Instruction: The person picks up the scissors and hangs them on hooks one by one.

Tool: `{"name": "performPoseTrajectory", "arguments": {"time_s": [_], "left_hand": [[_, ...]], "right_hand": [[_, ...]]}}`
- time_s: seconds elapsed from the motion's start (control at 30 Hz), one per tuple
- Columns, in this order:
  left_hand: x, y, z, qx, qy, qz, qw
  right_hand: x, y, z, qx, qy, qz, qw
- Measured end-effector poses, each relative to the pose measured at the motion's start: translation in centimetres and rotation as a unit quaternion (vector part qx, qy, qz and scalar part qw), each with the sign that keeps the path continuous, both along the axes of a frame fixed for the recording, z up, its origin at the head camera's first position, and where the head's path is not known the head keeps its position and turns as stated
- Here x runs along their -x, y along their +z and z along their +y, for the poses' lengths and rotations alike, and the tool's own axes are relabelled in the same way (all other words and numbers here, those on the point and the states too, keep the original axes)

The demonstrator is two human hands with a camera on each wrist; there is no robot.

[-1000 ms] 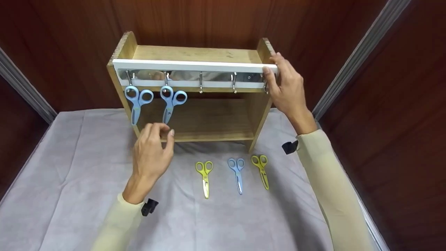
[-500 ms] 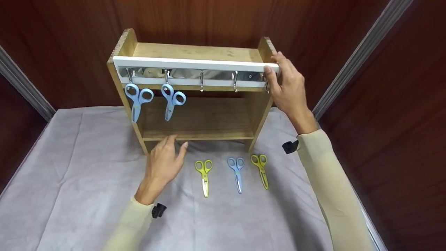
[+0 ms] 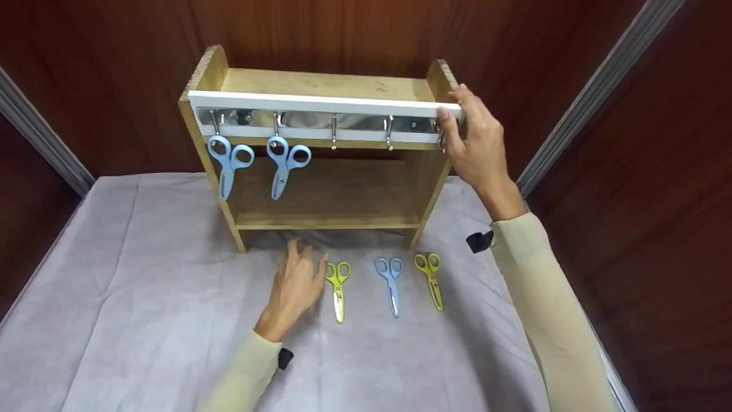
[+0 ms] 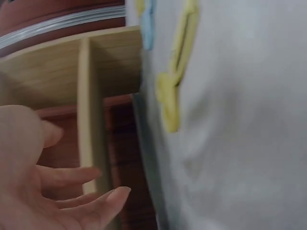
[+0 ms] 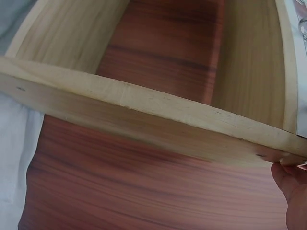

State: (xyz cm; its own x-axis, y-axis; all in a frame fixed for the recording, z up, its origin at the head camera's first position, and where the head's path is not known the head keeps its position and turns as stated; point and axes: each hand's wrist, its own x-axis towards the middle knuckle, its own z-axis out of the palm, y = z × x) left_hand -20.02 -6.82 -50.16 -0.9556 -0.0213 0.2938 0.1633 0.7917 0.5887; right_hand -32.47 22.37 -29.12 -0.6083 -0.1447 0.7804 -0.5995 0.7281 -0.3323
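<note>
My left hand (image 3: pixel 294 289) is above the cloth with its fingers extended and nothing in its grasp. Its fingertips are right beside the handles of the nearest yellow scissors (image 3: pixel 339 300), which lie flat on the cloth. In the left wrist view the fingers (image 4: pixel 108 206) spread in front of the wooden shelf (image 3: pixel 326 222). My right hand (image 3: pixel 479 143) grips the right end of the white hook rail (image 3: pixel 320 104) along the shelf's top front, thumb on its face. Two blue scissors, a left pair (image 3: pixel 227 171) and a second pair (image 3: pixel 281 171), hang by one handle loop from hooks.
To the right on the grey cloth (image 3: pixel 160 320) lie blue scissors (image 3: pixel 393 289) and more yellow scissors (image 3: pixel 433 283), handles toward the shelf. Bare hooks, including a middle hook (image 3: pixel 334 133), hang on the rail. Dark wood panels (image 3: pixel 640 223) enclose the back and sides.
My left hand has moved right and toward me, from beneath the second hanging blue scissors to beside the nearest yellow scissors. The right hand keeps its hold on the rail's end.
</note>
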Motion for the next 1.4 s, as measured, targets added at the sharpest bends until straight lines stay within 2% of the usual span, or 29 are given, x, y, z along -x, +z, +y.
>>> {"name": "performPoseTrajectory", "arguments": {"time_s": [0.1,0.3,0.4,0.5,0.6,0.63,0.7,0.83,0.93,1.17,1.23,1.4], "left_hand": [[-0.1,-0.9,0.8,0.009,-0.002,0.005,0.9999],[-0.7,-2.8,2.1,0.061,0.001,0.048,0.997],[-1.0,-3.5,2.8,0.082,0.003,0.048,0.9955],[-1.5,-3.9,3.6,0.127,0.022,0.067,0.9894],[-1.8,-4.2,4.6,0.178,0.057,0.079,0.9792],[-2.0,-4.3,4.9,0.193,0.069,0.077,0.9758],[-2.1,-4.3,5.4,0.198,0.083,0.058,0.9749],[-2.1,-4.2,6.1,0.192,0.093,-0.001,0.977],[-2.0,-4.1,6.5,0.208,0.099,-0.029,0.9727],[-1.4,-4.4,7.3,0.293,0.129,-0.007,0.9473],[-1.3,-4.3,7.4,0.303,0.134,-0.012,0.9435],[-0.9,-4.0,7.7,0.301,0.131,-0.033,0.944]], "right_hand": [[0.0,0.0,0.0,0.0,0.001,-0.003,1.0],[-0.2,-0.1,-0.2,0.003,0.004,-0.002,1.0],[-0.1,-0.1,-0.3,0.004,0.003,-0.002,1.0],[-0.1,0.0,-0.3,0.005,0.003,-0.003,1.0],[-0.2,0.0,-0.3,0.007,0.003,-0.002,1.0],[-0.2,0.0,-0.3,0.007,0.002,-0.002,1.0],[-0.2,0.0,-0.3,0.007,0.001,0.0,1.0],[-0.2,0.0,-0.3,0.007,0.0,0.002,1.0],[-0.3,0.0,-0.2,0.01,0.001,0.002,1.0],[-0.7,-0.1,-0.2,0.006,-0.002,-0.003,1.0],[-0.7,0.0,-0.3,0.004,-0.001,-0.004,1.0],[-0.7,0.3,-0.2,0.002,-0.003,-0.001,1.0]]}}
